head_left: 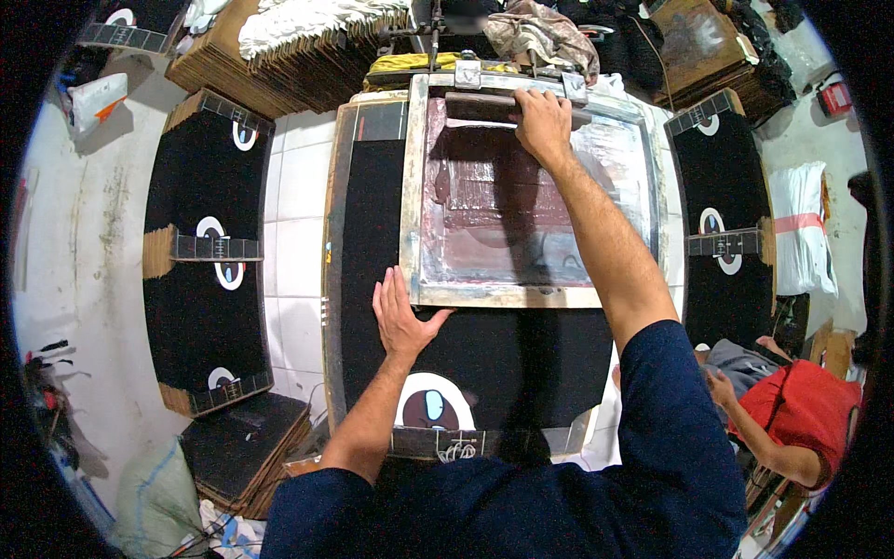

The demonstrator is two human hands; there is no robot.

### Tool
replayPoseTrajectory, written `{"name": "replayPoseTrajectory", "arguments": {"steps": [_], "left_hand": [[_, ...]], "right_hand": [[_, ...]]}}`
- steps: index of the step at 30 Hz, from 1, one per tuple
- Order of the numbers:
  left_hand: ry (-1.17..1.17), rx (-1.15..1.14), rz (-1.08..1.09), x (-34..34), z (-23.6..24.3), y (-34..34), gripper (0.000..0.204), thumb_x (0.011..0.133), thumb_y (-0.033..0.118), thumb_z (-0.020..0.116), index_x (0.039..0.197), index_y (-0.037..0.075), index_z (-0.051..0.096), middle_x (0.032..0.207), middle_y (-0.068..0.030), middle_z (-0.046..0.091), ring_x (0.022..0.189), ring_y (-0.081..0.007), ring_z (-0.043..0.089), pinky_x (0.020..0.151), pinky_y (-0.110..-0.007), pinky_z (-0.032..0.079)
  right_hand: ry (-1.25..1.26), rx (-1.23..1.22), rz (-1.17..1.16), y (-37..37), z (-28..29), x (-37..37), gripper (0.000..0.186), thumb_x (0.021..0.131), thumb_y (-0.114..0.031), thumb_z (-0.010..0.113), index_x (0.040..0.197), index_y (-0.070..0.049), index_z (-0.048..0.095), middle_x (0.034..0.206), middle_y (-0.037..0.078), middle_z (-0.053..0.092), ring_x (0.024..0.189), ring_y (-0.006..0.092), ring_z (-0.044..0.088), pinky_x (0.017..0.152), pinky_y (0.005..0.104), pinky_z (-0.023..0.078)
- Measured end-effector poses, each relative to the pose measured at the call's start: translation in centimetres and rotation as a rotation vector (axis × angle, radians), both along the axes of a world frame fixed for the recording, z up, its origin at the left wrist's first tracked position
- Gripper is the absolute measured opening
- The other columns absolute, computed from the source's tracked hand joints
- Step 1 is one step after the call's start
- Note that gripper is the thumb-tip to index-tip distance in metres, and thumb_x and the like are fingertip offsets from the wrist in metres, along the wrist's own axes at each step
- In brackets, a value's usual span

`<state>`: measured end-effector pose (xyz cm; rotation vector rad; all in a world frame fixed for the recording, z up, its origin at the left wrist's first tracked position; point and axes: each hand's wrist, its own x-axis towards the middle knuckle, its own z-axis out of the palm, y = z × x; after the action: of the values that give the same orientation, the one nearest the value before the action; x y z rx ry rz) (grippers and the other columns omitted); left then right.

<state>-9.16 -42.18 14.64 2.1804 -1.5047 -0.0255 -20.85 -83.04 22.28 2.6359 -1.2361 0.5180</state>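
My right hand (544, 119) grips a dark squeegee (477, 105) near the far end of a screen printing frame (521, 297). Dark maroon ink (494, 191) lies smeared over the mesh below the squeegee. At the frame's near left corner rests my left hand (402, 317), its fingers stretched out and thumb apart. Whether it presses on the frame or only touches its edge, I cannot tell. Under the frame lies black fabric (372, 214) on a board; a printed eye in white, maroon and light blue (435, 405) shows at its near end.
Boards with black printed fabric stand at left (205, 317) and right (722, 177). Metal hinge clamps (468, 73) hold the frame's far edge. Stacked cardboard (209, 65) is at the far left. A person in red (792, 410) sits at lower right, near a white package (803, 233).
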Motion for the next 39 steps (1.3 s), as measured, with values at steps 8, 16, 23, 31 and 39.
{"name": "replayPoseTrajectory", "arguments": {"steps": [8,16,23,31,39], "left_hand": [[0.032,0.027,-0.004,0.0,0.4,0.0,0.122,0.068,0.05,0.091,0.156,-0.007,0.028,0.159,-0.0275,0.037,0.148,-0.0396,0.037,0.122,-0.057,0.027],[0.034,0.025,-0.014,0.0,0.3,0.1,0.123,0.068,0.047,0.09,0.158,-0.005,0.024,0.161,-0.0262,0.035,0.15,-0.0393,0.035,0.123,-0.058,0.026],[0.058,0.024,-0.015,0.0,0.2,0.0,0.123,0.069,0.048,0.09,0.158,-0.006,0.024,0.16,-0.0271,0.034,0.149,-0.0401,0.035,0.123,-0.057,0.025],[0.036,0.071,-0.018,0.0,0.3,0.1,0.123,0.074,0.051,0.088,0.159,-0.007,0.02,0.161,-0.0273,0.031,0.153,-0.0359,0.029,0.125,-0.057,0.022],[0.202,-0.006,-0.007,0.2,0.3,0.0,0.122,0.072,0.043,0.091,0.16,-0.005,0.021,0.16,-0.027,0.035,0.153,-0.0355,0.032,0.127,-0.058,0.018]], "right_hand": [[0.058,0.022,-0.019,3.8,-1.9,-1.0,0.037,0.082,-0.025,0.079,0.114,-0.015,0.064,0.106,0.005,0.066,0.105,0.0274,0.061,0.087,0.0464,0.044],[0.06,0.187,0.08,7.3,0.3,-3.2,0.034,0.076,-0.015,0.079,0.108,-0.016,0.067,0.101,0.003,0.069,0.101,0.0271,0.065,0.084,0.0459,0.046],[0.096,0.08,-0.071,0.5,-0.5,1.0,0.051,0.077,-0.024,0.083,0.123,-0.015,0.064,0.114,0.003,0.067,0.111,0.0264,0.062,0.086,0.0467,0.046],[0.024,0.101,-0.002,11.6,-0.9,-3.9,0.032,0.077,-0.015,0.078,0.106,-0.015,0.064,0.103,0.004,0.063,0.103,0.0274,0.06,0.088,0.0447,0.043],[-0.037,0.096,0.033,14.1,-1.1,-5.0,0.03,0.078,-0.007,0.072,0.105,-0.014,0.062,0.098,0.004,0.06,0.099,0.0271,0.057,0.09,0.0441,0.042]]}}
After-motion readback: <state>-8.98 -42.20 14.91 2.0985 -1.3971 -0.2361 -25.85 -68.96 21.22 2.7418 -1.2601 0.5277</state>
